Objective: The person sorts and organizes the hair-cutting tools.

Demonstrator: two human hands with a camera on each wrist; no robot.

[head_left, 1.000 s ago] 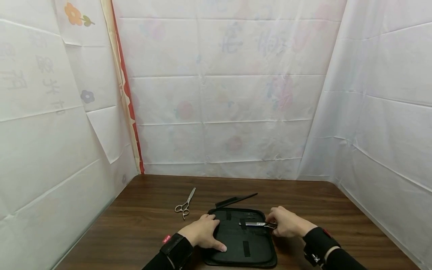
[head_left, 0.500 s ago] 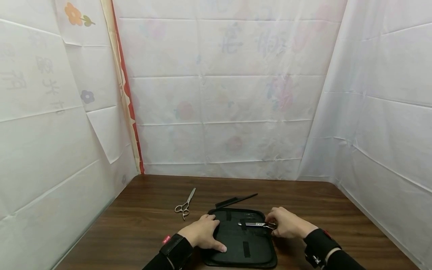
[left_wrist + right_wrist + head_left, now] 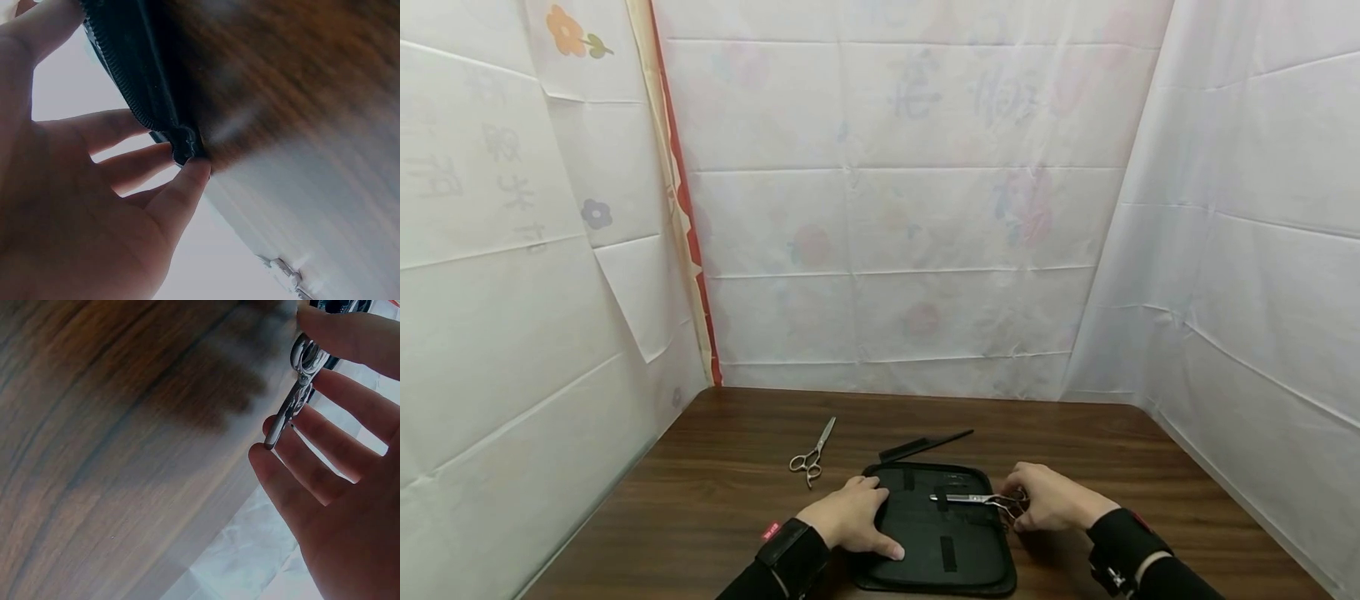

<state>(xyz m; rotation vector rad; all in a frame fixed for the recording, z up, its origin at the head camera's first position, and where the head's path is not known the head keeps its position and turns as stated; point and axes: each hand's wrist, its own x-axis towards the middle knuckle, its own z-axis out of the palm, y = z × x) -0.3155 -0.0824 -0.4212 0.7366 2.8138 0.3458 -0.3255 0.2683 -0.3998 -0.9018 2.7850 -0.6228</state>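
A black zip case [image 3: 925, 575] lies spread on the brown table. My left hand [image 3: 853, 517] rests along its left edge, thumb reaching over the inner panel; the left wrist view has the fingertips against the zipped edge [image 3: 119, 81]. A pair of silver hair scissors [image 3: 973, 499] lies across the upper part of the case, blades tucked under a small elastic strap [image 3: 942, 498]. My right hand [image 3: 1048, 498] holds the scissors' handles [image 3: 294, 400] by the fingertips at the case's right edge. Another elastic loop [image 3: 948, 553] sits lower on the panel.
Left of the case, a second pair of silver scissors [image 3: 813, 454] lies on the table [image 3: 737, 500]. A black comb [image 3: 917, 447] with a thin tail lies just beyond the case. White sheets [image 3: 895, 217] hang behind and on both sides.
My right hand has shifted slightly to the right, and more of the scissors' handles now shows. The blades stay under the strap. My left hand and the case have stayed put.
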